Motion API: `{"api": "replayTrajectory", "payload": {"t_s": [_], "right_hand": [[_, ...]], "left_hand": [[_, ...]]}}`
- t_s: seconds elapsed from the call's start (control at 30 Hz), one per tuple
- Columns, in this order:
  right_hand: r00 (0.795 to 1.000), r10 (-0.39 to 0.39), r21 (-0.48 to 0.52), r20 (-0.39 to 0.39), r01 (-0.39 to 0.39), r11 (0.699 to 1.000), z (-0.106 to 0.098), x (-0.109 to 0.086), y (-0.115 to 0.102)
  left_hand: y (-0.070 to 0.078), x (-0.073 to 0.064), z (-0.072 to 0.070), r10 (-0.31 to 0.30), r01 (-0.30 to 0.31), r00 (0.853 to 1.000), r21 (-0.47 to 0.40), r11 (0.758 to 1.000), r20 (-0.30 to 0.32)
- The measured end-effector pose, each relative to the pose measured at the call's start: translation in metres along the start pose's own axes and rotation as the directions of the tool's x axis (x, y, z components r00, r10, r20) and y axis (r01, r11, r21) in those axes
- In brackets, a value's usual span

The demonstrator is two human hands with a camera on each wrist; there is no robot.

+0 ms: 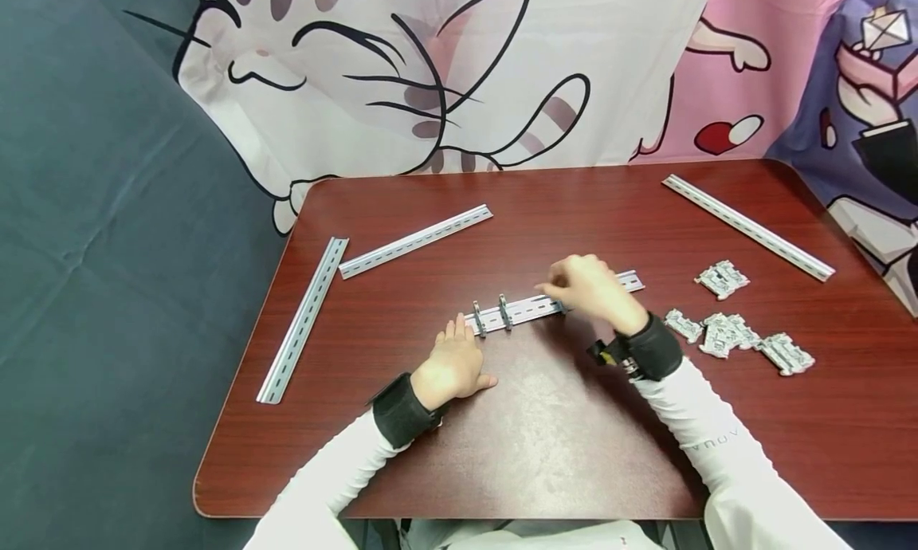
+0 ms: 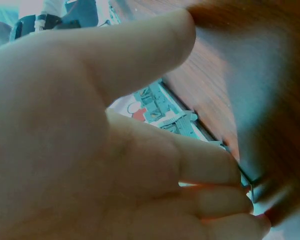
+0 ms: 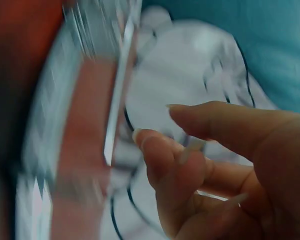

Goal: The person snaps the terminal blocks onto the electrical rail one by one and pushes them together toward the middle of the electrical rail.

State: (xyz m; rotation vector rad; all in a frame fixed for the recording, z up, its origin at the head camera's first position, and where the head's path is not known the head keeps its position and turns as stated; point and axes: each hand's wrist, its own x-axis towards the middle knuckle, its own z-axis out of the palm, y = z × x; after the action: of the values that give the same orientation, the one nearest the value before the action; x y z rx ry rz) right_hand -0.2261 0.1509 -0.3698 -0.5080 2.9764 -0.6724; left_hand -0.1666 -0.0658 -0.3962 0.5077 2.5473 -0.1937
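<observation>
Sleeves, white, two: left sleeve [image 1: 340, 466] and right sleeve [image 1: 739, 454], nearest the camera, crossing the near edge of the table [image 1: 531, 446].

Left strip [image 1: 304, 321]: slotted metal, along the table's left edge; probably parked there to leave the middle for the hands.

Back strip [image 1: 416, 241]: slotted, slanting toward the back edge, one end just beside the left strip's top; likely parked likewise.

Left hand [image 1: 453, 363]: fingers straight and laid over the middle strip's left end, thumb apart, clasping nothing; presumably a flat weight to stop the strip sliding.

Middle strip [image 1: 531, 309]: mid-table, slanting up toward the back right corner. Bears a first clip [image 1: 478, 319], second clip [image 1: 505, 312] and third clip [image 1: 560, 305], all set crosswise. Whether each is seated cannot be told.

Right hand [image 1: 594, 288]: above the middle strip beside the third clip; fingers loosely bent, thumb clear of them, grasp empty.

Pale pieces [image 1: 727, 334], several: loose, flat, between the middle strip and the table's right edge, seemingly for the right hand's easy reach.

Right strip [image 1: 748, 227]: slotted, near the back right corner, apparently clear of the pieces.
</observation>
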Motion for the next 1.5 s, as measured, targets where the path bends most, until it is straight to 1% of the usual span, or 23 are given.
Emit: {"api": "replayTrajectory", "payload": {"t_s": [0.13,0.2,0.3,0.43,0.73,0.87,1.03,1.13,1.27,1.4,1.5], "right_hand": [[0.999,-0.052,-0.024,0.006,0.052,0.998,0.029,0.001,-0.024],[0.999,-0.053,-0.035,-0.004,0.052,0.998,0.04,0.0,-0.031],[0.998,-0.035,-0.059,-0.047,0.032,0.998,0.052,-0.003,-0.037],[0.993,-0.029,-0.07,-0.113,0.021,0.997,0.06,-0.004,-0.04],[0.988,0.002,-0.059,-0.152,-0.011,0.998,0.066,-0.006,-0.041],[0.981,0.046,-0.081,-0.187,-0.062,0.995,0.066,-0.009,-0.038],[0.966,0.096,-0.127,-0.24,-0.129,0.984,0.062,-0.013,-0.03],[0.962,0.119,-0.134,-0.245,-0.156,0.979,0.056,-0.014,-0.026],[0.962,0.148,-0.132,-0.23,-0.181,0.975,0.051,-0.014,-0.023],[0.965,0.152,-0.129,-0.215,-0.183,0.975,0.049,-0.013,-0.024],[0.964,0.148,-0.114,-0.222,-0.177,0.978,0.048,-0.013,-0.025]], "left_hand": [[0.0,0.001,-0.001,-0.001,0.001,1.0,-0.001,1.0,-0.02],[0.0,0.001,-0.002,-0.002,0.002,1.0,0.001,1.0,-0.025],[0.0,0.001,-0.002,-0.003,0.003,1.0,0.004,1.0,-0.024],[0.001,0.001,-0.001,-0.004,0.005,1.0,0.01,1.0,-0.028],[0.002,0.0,0.002,0.004,-0.003,0.999,0.032,0.999,-0.035],[0.003,-0.001,0.003,0.007,-0.006,0.999,0.038,0.999,-0.031],[0.003,-0.001,0.004,0.0,0.001,1.0,0.039,0.999,-0.026],[0.002,-0.001,0.004,-0.001,0.003,1.0,0.04,0.999,-0.027],[0.001,-0.001,0.004,0.002,-0.001,1.0,0.043,0.999,-0.031],[0.001,-0.002,0.004,0.001,0.0,1.0,0.044,0.999,-0.03],[0.002,-0.002,0.003,0.0,0.002,0.999,0.046,0.999,-0.035]]}}
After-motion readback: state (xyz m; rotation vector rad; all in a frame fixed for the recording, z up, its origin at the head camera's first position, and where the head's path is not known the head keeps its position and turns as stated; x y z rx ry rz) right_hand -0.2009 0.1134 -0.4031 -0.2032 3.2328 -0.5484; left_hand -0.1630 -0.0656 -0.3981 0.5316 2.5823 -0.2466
